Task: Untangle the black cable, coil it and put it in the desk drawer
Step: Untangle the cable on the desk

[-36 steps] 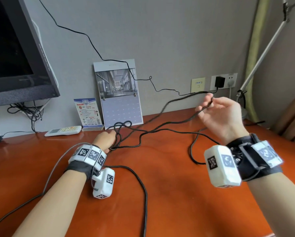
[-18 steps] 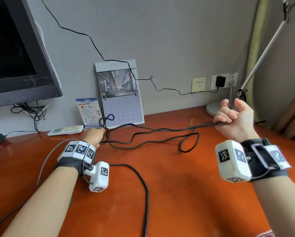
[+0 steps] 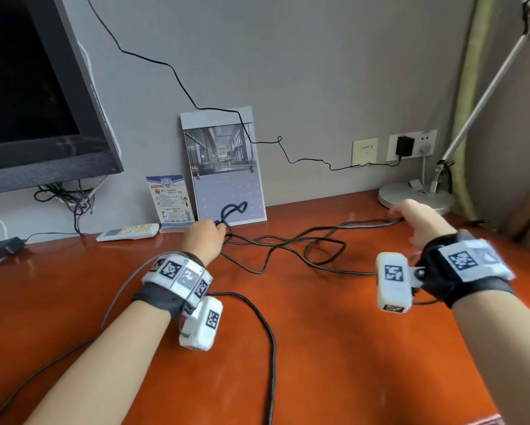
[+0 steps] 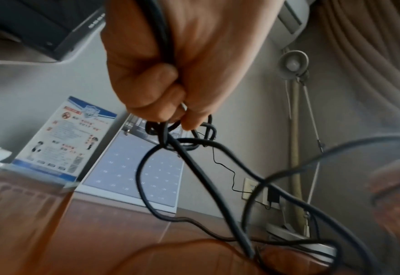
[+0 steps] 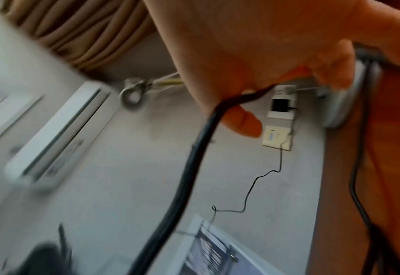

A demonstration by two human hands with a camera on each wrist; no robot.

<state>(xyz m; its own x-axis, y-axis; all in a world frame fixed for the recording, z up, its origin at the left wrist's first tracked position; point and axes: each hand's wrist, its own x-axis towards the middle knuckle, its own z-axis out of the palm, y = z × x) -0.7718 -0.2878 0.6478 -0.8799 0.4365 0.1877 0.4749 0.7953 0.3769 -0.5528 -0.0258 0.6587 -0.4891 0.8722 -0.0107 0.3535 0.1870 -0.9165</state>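
Observation:
The black cable (image 3: 288, 244) lies in loose crossing loops across the orange-brown desk (image 3: 334, 348), stretched between my two hands. My left hand (image 3: 219, 230) is closed in a fist round a knotted bunch of cable (image 4: 185, 137) in front of the calendar. Several strands run out below its fingers (image 4: 152, 87). My right hand (image 3: 400, 214) is low over the desk near the lamp base and pinches one strand (image 5: 189, 167) between thumb (image 5: 241, 121) and fingers. No drawer is in view.
A monitor (image 3: 36, 96) stands at back left, with a remote (image 3: 128, 232), an info card (image 3: 170, 199) and a calendar (image 3: 226, 167) along the wall. A lamp base (image 3: 411, 196) sits at back right under a wall outlet (image 3: 411, 145). Wrist-camera leads (image 3: 269, 348) trail over the near desk.
My right hand has dropped from a raised position down and to the right, laying the cable flatter on the desk. My left hand has moved farther back toward the calendar, still gripping the tangle.

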